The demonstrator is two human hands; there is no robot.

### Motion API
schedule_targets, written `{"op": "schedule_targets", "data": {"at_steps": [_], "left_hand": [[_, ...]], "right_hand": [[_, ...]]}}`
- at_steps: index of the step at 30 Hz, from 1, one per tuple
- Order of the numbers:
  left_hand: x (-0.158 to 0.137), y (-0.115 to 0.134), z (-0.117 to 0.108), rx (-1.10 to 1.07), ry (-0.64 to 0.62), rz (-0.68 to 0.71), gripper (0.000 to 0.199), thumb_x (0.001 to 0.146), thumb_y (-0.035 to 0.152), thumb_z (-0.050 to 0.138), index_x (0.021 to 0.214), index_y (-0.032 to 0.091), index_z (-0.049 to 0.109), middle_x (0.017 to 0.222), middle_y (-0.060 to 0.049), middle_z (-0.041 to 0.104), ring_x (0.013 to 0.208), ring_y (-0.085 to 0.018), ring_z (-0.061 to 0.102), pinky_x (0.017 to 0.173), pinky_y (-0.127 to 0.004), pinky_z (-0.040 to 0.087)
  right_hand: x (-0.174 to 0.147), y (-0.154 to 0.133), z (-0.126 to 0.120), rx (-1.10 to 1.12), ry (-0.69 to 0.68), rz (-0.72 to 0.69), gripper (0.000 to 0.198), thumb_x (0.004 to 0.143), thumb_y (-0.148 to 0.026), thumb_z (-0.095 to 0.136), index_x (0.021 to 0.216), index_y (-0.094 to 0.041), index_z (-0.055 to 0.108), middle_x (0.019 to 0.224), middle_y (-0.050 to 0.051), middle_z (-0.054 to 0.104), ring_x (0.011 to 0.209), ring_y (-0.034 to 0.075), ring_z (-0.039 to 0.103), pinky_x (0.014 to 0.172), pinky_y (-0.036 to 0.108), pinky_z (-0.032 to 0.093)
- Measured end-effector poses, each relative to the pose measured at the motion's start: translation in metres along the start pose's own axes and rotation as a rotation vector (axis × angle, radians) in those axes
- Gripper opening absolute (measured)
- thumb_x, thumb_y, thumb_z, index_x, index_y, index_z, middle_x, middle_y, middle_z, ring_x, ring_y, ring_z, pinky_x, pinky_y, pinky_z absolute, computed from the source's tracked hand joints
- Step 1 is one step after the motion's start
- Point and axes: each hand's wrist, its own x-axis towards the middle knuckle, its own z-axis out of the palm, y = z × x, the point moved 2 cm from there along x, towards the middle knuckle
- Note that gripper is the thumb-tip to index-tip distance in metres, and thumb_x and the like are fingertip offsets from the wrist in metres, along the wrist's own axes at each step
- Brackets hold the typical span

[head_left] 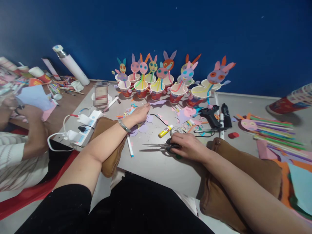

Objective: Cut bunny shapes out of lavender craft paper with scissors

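My right hand (187, 145) is closed round the black handles of a pair of scissors (153, 147), whose slightly parted blades point left above the table. My left hand (140, 113) reaches forward with its fingertips together at the end of a purple paper piece (159, 102). Round lilac paper pieces (139, 129) and small scraps lie under and beside that hand. Close to my right hand are a yellow glue stick (165, 131) and a roll of clear tape (176, 130). Paper cups (157, 91) with paper rabbit heads on coloured stems stand in rows beyond both hands.
A black glue gun (211, 117) and black marker (226, 115) lie right, near straws with a rabbit head (248, 124). Brown cushions (240, 175) rest at the table's front edge. A power strip (89, 128) sits left, beside another person's hands (31, 113) holding paper.
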Motion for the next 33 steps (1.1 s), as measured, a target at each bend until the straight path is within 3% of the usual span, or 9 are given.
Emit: {"op": "schedule_targets", "data": {"at_steps": [6, 10, 12, 16, 18, 23, 26, 30, 33], "left_hand": [[0.003, -0.007, -0.008, -0.45, 0.131, -0.086, 0.055, 0.074, -0.003, 0.041, 0.116, 0.013, 0.073, 0.134, -0.009, 0.066, 0.124, -0.02, 0.061, 0.11, -0.034, 0.047], [-0.009, 0.0, -0.014, -0.826, -0.031, -0.114, 0.059, 0.075, 0.003, 0.042, 0.126, 0.015, 0.069, 0.129, -0.01, 0.069, 0.077, -0.012, 0.068, 0.069, -0.025, 0.055], [-0.016, 0.008, -0.017, -0.916, -0.142, -0.011, 0.058, 0.075, 0.004, 0.044, 0.125, 0.017, 0.07, 0.127, -0.009, 0.07, 0.068, -0.008, 0.065, 0.063, -0.023, 0.052], [-0.025, 0.022, -0.02, -0.965, -0.226, 0.245, 0.054, 0.072, 0.002, 0.048, 0.115, 0.02, 0.076, 0.131, -0.007, 0.068, 0.113, -0.017, 0.065, 0.085, -0.025, 0.054], [-0.027, 0.027, -0.018, -0.955, -0.295, 0.299, 0.053, 0.073, 0.001, 0.049, 0.114, 0.02, 0.076, 0.132, -0.007, 0.068, 0.124, -0.019, 0.061, 0.096, -0.028, 0.052], [-0.031, 0.035, -0.011, -0.942, -0.458, 0.366, 0.052, 0.077, -0.002, 0.05, 0.118, 0.021, 0.074, 0.136, -0.007, 0.065, 0.128, -0.018, 0.059, 0.108, -0.03, 0.047], [-0.033, 0.039, -0.01, -0.969, -0.517, 0.38, 0.053, 0.079, -0.001, 0.05, 0.122, 0.021, 0.072, 0.139, -0.007, 0.063, 0.128, -0.018, 0.059, 0.106, -0.031, 0.048], [-0.034, 0.041, -0.013, -0.978, -0.505, 0.351, 0.05, 0.079, 0.0, 0.052, 0.12, 0.019, 0.072, 0.134, -0.008, 0.066, 0.124, -0.018, 0.061, 0.104, -0.03, 0.049], [-0.033, 0.04, -0.015, -0.979, -0.463, 0.265, 0.045, 0.08, 0.001, 0.051, 0.115, 0.017, 0.074, 0.126, -0.009, 0.07, 0.112, -0.016, 0.066, 0.091, -0.026, 0.053]], "right_hand": [[0.0, 0.001, -0.005, 0.109, 0.232, 0.018, 0.008, 0.085, -0.024, 0.064, 0.079, -0.022, 0.059, 0.077, 0.005, 0.065, 0.069, 0.018, 0.06, 0.058, 0.028, 0.043], [0.001, 0.003, -0.012, 0.291, 0.465, 0.18, 0.018, 0.08, -0.018, 0.068, 0.071, -0.023, 0.053, 0.088, 0.008, 0.07, 0.073, 0.02, 0.064, 0.058, 0.03, 0.048], [0.001, 0.008, -0.013, 0.377, 0.559, 0.32, 0.025, 0.077, -0.018, 0.07, 0.066, -0.023, 0.048, 0.099, 0.01, 0.073, 0.075, 0.02, 0.065, 0.058, 0.031, 0.049], [0.0, 0.018, -0.013, 0.657, 0.699, 0.536, 0.034, 0.071, -0.028, 0.08, 0.063, -0.022, 0.048, 0.116, 0.012, 0.072, 0.086, 0.024, 0.069, 0.063, 0.033, 0.054], [0.0, 0.021, -0.013, 0.801, 0.729, 0.6, 0.035, 0.068, -0.032, 0.084, 0.064, -0.021, 0.051, 0.109, 0.01, 0.072, 0.078, 0.021, 0.069, 0.06, 0.032, 0.055], [0.001, 0.022, -0.013, 1.03, 0.699, 0.638, 0.039, 0.063, -0.034, 0.09, 0.064, -0.022, 0.053, 0.06, -0.004, 0.061, 0.05, 0.013, 0.059, 0.05, 0.029, 0.052], [0.001, 0.021, -0.013, 1.056, 0.724, 0.655, 0.041, 0.062, -0.037, 0.091, 0.063, -0.022, 0.054, 0.062, -0.003, 0.063, 0.049, 0.013, 0.06, 0.05, 0.03, 0.054], [-0.003, 0.028, -0.014, 1.015, 0.914, 0.727, 0.035, 0.066, -0.038, 0.089, 0.066, -0.022, 0.058, 0.071, -0.002, 0.066, 0.054, 0.013, 0.063, 0.055, 0.03, 0.058], [-0.011, 0.045, -0.019, 0.913, 1.193, 0.751, 0.028, 0.07, -0.035, 0.085, 0.069, -0.024, 0.06, 0.071, -0.003, 0.065, 0.061, 0.014, 0.066, 0.063, 0.033, 0.06]]}}
